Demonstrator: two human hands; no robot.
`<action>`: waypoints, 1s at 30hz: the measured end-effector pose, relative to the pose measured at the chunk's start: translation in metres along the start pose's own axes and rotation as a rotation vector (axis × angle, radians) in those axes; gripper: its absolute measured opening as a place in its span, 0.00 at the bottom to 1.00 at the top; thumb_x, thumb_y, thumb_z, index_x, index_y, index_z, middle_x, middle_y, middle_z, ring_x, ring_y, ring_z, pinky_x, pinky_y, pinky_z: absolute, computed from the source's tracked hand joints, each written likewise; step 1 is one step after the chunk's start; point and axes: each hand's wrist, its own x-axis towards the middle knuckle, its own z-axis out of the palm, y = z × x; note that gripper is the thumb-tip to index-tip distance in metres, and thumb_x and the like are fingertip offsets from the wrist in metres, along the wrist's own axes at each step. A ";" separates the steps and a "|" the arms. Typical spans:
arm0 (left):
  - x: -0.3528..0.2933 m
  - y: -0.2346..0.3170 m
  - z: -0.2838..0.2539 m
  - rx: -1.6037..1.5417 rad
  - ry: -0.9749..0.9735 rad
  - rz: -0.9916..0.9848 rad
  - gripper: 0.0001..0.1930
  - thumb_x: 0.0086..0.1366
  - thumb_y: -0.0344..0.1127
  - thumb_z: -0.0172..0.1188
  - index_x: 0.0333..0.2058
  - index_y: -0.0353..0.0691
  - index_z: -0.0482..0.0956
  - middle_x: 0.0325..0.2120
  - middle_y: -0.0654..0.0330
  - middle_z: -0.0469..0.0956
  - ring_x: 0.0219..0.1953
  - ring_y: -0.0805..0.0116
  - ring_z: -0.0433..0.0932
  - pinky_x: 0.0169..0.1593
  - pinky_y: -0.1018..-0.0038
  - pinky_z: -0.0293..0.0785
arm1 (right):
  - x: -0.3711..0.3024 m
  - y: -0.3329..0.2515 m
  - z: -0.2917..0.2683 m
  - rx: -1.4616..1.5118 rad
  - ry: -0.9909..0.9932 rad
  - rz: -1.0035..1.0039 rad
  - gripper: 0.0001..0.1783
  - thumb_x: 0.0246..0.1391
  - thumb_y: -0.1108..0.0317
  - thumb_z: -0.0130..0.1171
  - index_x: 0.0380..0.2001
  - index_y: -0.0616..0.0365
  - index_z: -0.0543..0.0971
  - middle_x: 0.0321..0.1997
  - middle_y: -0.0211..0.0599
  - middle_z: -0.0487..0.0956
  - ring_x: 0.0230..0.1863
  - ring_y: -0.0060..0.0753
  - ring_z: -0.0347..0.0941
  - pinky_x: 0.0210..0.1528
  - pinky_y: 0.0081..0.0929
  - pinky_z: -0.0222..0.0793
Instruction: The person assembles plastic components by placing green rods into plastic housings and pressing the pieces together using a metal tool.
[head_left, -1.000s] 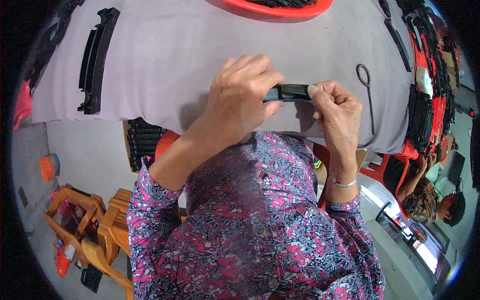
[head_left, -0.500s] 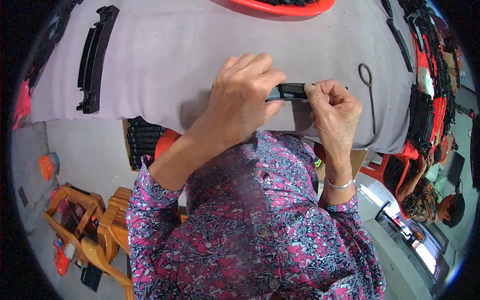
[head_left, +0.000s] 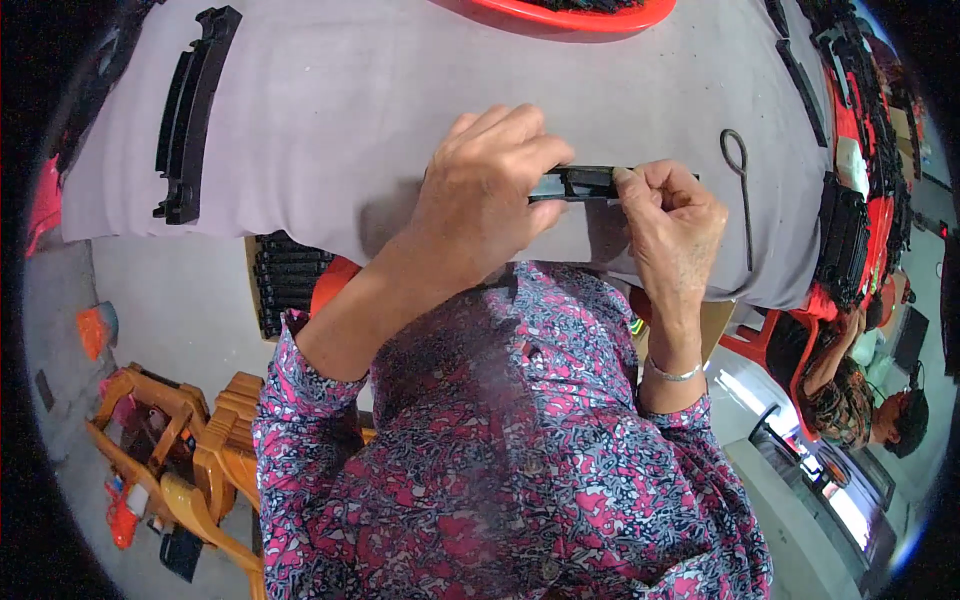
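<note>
Looped rod [head_left: 746, 212] near right hand [head_left: 672, 220] — red basin [head_left: 600, 30] beyond

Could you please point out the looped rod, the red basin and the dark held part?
Looped rod [head_left: 746, 212]: head view, middle of its shaft.
Red basin [head_left: 578, 25]: head view, its near rim.
Dark held part [head_left: 590, 183]: head view, its exposed middle.

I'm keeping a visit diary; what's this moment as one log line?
Left hand: grips black strip | right hand: pinches same strip | on grey cloth: looped rod, red basin
</note>
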 end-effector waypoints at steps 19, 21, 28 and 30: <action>-0.009 -0.006 -0.004 0.204 -0.164 0.224 0.16 0.53 0.30 0.63 0.42 0.50 0.80 0.41 0.62 0.78 0.39 0.61 0.78 0.40 0.63 0.72 | -0.007 0.008 0.005 -0.075 0.084 -0.112 0.09 0.51 0.68 0.67 0.23 0.61 0.80 0.13 0.37 0.73 0.15 0.23 0.69 0.21 0.26 0.65; -0.009 -0.008 -0.004 0.224 -0.170 0.244 0.15 0.54 0.31 0.62 0.42 0.50 0.80 0.42 0.62 0.78 0.40 0.62 0.78 0.41 0.64 0.72 | -0.010 0.010 0.007 -0.073 0.090 -0.134 0.08 0.53 0.70 0.66 0.25 0.63 0.81 0.16 0.28 0.73 0.19 0.15 0.66 0.22 0.19 0.60; -0.014 -0.008 -0.002 0.309 -0.144 0.265 0.14 0.55 0.32 0.60 0.42 0.48 0.80 0.45 0.65 0.78 0.46 0.63 0.78 0.46 0.64 0.72 | -0.018 0.015 0.007 0.070 0.083 -0.164 0.09 0.53 0.68 0.66 0.35 0.62 0.82 0.16 0.37 0.74 0.17 0.22 0.70 0.22 0.25 0.66; -0.014 -0.006 -0.002 0.311 -0.135 0.266 0.15 0.54 0.32 0.60 0.42 0.48 0.81 0.45 0.65 0.77 0.45 0.63 0.77 0.46 0.65 0.72 | -0.025 0.008 0.004 0.036 0.031 -0.149 0.13 0.52 0.68 0.67 0.39 0.63 0.81 0.16 0.37 0.74 0.18 0.22 0.70 0.22 0.25 0.67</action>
